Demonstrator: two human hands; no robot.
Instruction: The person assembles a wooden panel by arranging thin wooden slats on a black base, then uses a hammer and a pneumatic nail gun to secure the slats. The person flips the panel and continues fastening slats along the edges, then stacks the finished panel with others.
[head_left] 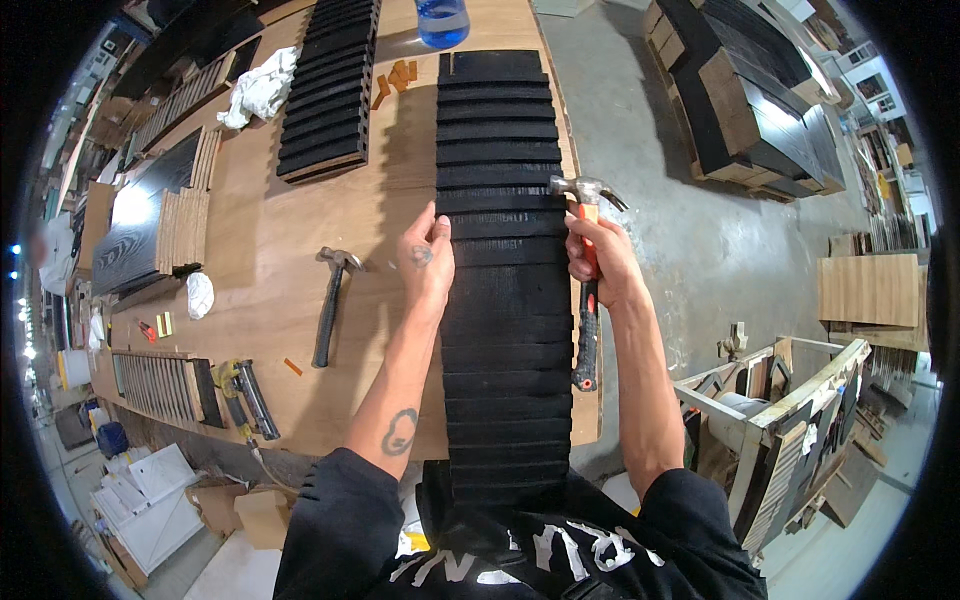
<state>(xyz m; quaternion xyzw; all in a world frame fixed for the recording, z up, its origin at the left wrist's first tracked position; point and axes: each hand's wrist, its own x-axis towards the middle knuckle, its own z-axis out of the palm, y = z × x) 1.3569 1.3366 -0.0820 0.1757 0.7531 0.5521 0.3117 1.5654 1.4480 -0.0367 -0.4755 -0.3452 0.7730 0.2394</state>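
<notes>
A long black slatted panel (507,310) runs away from my body along the right side of the table, its ridges lying crosswise. My left hand (428,262) grips its left edge, fingers closed with the thumb at the rim. On the opposite side, my right hand (608,255) is closed high around the handle of a claw hammer (588,335) with an orange and black grip. The hammer's steel head lies level at the panel's right edge, face toward the slats; whether it touches cannot be made out. A second claw hammer (328,310), dark-handled, rests on the table left of my forearm.
On the wooden table (250,220) lie another black slatted piece (330,90), a white rag (262,88), small brown wood chips (398,78), a blue-tinted bottle (442,22), stacked boards (165,210) and a nail gun (250,400). A black-panel stack (740,110) and wooden cart (760,425) stand rightward.
</notes>
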